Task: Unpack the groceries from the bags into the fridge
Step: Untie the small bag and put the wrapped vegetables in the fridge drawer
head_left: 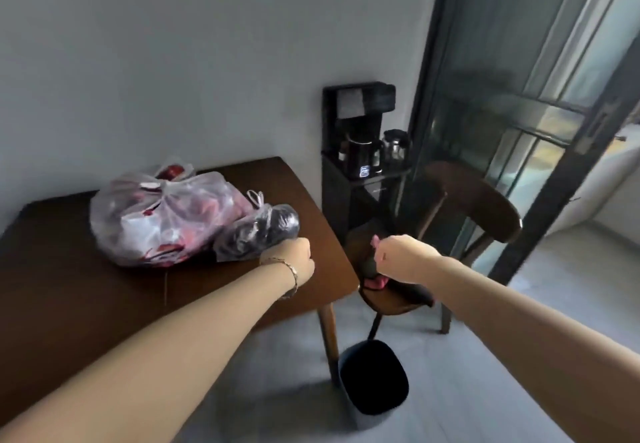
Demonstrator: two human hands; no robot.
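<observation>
Bags on the counter (86, 286) numbered two. A large bag (162, 214) of clear plastic, knotted at the top and filled with red-and-white packets, lay beyond the left hand (294, 257) and to its left. A small bag (259, 231), clear plastic around something dark, leaned against the large one's right side, its near end touching the left hand. That hand's fingers were curled under and hidden behind its back, so whether they gripped the small bag could not be told. One bracelet (291, 269) circled its wrist.

The right hand (398, 257) hung over the seat of one wooden chair (474, 200), curled into a fist, with a pink strip (375, 242) pinched in it and poking out on the far side. Just under it on the seat lay one dark bundle (375, 281) with a pink-red patch; its contents could not be made out.

The chair stood just right of the counter, between the hands and a black stand (356, 200) against the wall. The stand carried two pots, a black jug (363, 158) and a glass jug (396, 146). One dark bin (374, 376) sat on the floor below the right hand, beside the counter's leg. A dark-framed glass door (519, 96) rose to the right of the right hand.
</observation>
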